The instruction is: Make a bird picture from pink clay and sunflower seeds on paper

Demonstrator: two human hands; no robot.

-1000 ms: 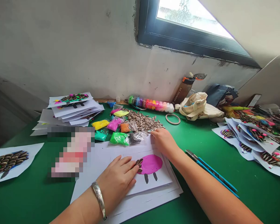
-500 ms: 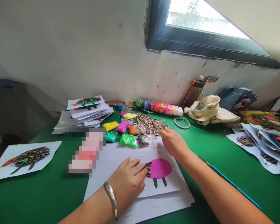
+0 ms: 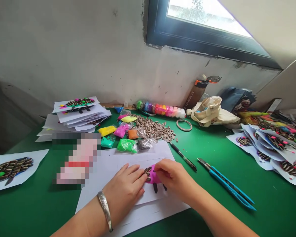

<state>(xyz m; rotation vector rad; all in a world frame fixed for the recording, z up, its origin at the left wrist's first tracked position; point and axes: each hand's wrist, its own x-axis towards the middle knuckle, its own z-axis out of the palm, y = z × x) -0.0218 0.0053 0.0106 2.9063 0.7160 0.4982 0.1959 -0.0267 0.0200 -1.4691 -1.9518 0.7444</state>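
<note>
Craft workspace beneath a window (image 3: 199, 36)
Bagged coloured clay (image 3: 126, 145), heaped striped seeds (image 3: 154, 128), a utility knife (image 3: 228, 184) and stacked seed pictures (image 3: 85, 118) sit on a green worktop (image 3: 212, 141) along a scuffed wall (image 3: 76, 49); too little of the room shows to tell home from classroom.

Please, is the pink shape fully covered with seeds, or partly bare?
The pink shape is partly bare: seeds lie at its left edge, and plain pink shows beside them. The right hand hides its right part.
</note>
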